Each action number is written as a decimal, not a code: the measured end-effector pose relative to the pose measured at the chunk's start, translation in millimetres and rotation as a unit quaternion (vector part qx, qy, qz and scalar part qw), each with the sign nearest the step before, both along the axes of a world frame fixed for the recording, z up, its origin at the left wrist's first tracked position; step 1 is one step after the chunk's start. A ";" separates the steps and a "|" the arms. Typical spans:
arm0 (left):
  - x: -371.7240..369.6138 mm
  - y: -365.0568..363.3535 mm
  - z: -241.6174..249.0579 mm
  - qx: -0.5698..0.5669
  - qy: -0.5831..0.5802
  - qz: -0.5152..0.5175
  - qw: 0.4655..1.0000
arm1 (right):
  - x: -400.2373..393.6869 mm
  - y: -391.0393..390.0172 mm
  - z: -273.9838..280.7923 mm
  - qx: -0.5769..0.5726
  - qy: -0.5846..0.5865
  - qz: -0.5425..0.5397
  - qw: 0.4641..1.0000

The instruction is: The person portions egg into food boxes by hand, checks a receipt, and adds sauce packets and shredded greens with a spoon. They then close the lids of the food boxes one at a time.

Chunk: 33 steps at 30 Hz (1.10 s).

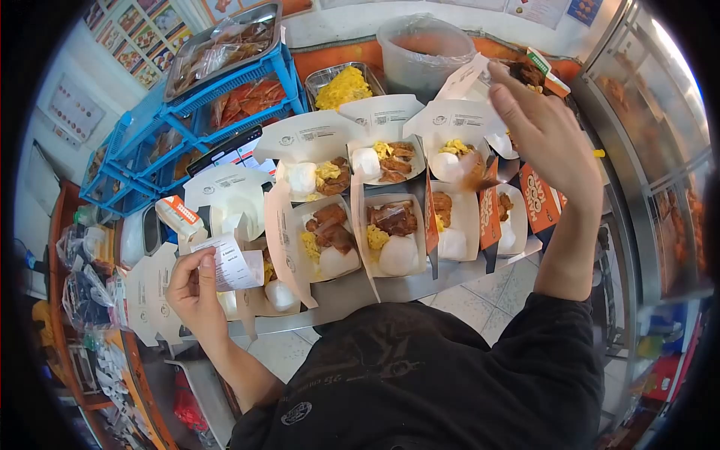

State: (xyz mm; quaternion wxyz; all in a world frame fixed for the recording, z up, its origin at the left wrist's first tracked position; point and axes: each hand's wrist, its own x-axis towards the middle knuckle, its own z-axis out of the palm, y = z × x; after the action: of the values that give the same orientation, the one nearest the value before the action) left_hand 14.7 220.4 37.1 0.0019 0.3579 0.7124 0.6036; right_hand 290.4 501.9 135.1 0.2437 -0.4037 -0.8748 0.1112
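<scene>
The left hand (196, 291), forearm slanting up-left, pinches a receipt (234, 264) by its left edge; its long axis runs rightward (the end curls) over boxes (283, 247). The right hand (541, 124) angles up-left, thumb parted from fingers.

Black shirt (450, 367) at lower centre; white slip (234, 271) with dark print at left. Mid-frame, pale boxes (311, 133), orange with white lettering at right, hold white rice (398, 256). Blue rack (291, 71), upper left. The milky tub (409, 71), top centre, seems brownish inside.
</scene>
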 end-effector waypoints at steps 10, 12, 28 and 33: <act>37.4 38.0 8.7 0.071 -0.198 -0.193 0.958 | -19.7 -30.2 -20.7 -0.039 0.195 0.178 0.964; 45.9 50.8 7.0 0.109 -0.219 -0.265 0.933 | -39.1 -42.1 -49.1 -0.122 0.204 0.259 0.936; 72.8 73.6 -17.7 0.186 -0.146 -0.182 0.954 | -93.4 -101.8 -129.6 -0.449 0.279 0.327 0.783; 62.2 71.8 -37.8 0.145 -0.111 -0.169 0.969 | -88.9 -101.3 -128.8 -0.453 0.233 0.338 0.791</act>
State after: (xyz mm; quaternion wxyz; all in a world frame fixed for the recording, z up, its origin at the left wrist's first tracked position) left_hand 77.0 292.2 -0.7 0.1311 0.4008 0.5416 0.7273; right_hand 201.6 400.6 6.3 0.1762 -0.1079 -0.7215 0.6609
